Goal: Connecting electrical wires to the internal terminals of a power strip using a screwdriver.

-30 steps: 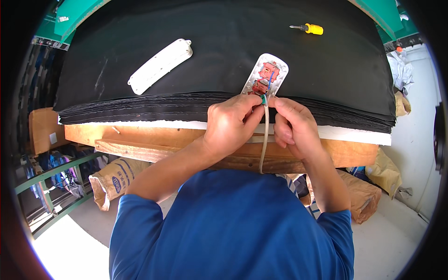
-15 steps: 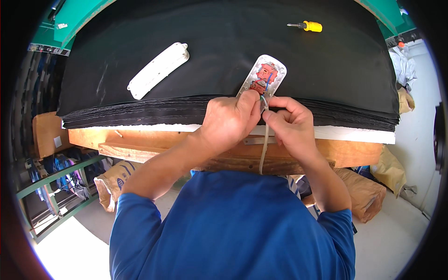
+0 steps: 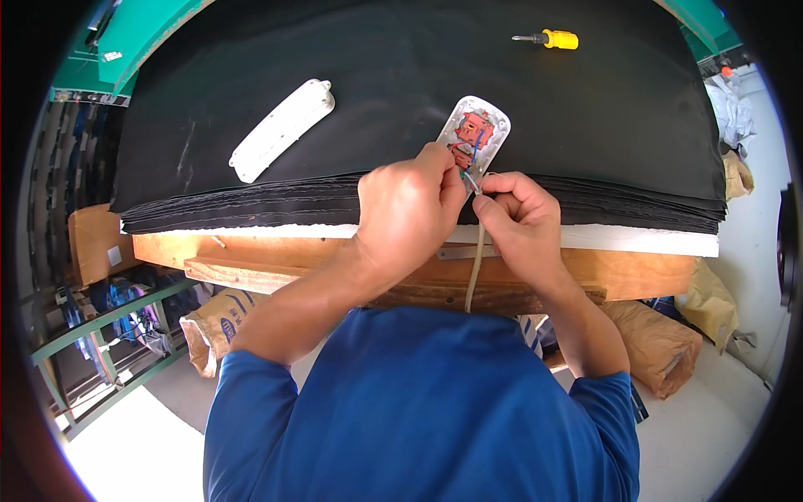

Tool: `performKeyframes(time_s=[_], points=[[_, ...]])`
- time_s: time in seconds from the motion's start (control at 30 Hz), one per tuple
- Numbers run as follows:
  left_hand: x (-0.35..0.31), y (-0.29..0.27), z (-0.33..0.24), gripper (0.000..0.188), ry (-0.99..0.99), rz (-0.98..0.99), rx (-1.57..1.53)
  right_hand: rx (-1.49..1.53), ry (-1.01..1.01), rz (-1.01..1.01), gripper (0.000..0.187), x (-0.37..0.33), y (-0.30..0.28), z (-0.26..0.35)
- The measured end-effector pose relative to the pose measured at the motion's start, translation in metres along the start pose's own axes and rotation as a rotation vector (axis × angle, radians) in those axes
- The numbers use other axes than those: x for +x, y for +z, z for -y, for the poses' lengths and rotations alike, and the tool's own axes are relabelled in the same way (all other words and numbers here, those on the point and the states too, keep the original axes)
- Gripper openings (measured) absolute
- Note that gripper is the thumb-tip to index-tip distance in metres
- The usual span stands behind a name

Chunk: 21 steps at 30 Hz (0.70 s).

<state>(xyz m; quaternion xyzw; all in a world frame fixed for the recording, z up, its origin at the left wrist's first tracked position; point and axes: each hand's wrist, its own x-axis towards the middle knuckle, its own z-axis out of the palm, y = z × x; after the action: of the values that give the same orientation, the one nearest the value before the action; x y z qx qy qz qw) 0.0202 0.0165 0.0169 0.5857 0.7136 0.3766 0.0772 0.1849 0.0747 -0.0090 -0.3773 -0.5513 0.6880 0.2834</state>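
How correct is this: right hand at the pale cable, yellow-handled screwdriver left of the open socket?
Wrong side: the head view shows the yellow-handled screwdriver lying right of the open socket. The right hand is at the pale cable.

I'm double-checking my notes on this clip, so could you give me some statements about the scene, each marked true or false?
1. The yellow-handled metal screwdriver lies on the stacked black sheets. True.
2. The screwdriver's tip points right. False: it points left.
3. The long white plastic cover lies left of the open, rounded white plastic housing. True.
4. Only blue shows inside the housing. False: red parts show too.
5. The bare right hand pinches the pale, thin cable, with the bare left hand close by. True.
6. The left hand touches the cover. False: it is at the housing's lower end.
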Motion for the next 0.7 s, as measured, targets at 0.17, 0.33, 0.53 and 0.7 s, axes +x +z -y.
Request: performKeyframes(time_s=[0.17, 0.33, 0.53, 0.7], points=[[0.020, -0.009, -0.007, 0.015, 0.096, 0.103, 0.297, -0.007, -0.058, 0.004, 0.013, 0.001, 0.001, 0.000], [0.000, -0.008, 0.005, 0.010, -0.064, -0.010, 0.043, -0.025, -0.101, 0.027, 0.017, 0.000, 0.003, -0.005], [-0.013, -0.004, 0.000, 0.014, 0.220, 0.000, 0.153, -0.003, -0.129, 0.023, 0.017, -0.001, 0.003, -0.009], [-0.010, 0.001, -0.001, 0.012, 0.099, 0.058, 0.114, -0.025, -0.131, 0.012, 0.016, 0.000, 0.002, -0.009]])
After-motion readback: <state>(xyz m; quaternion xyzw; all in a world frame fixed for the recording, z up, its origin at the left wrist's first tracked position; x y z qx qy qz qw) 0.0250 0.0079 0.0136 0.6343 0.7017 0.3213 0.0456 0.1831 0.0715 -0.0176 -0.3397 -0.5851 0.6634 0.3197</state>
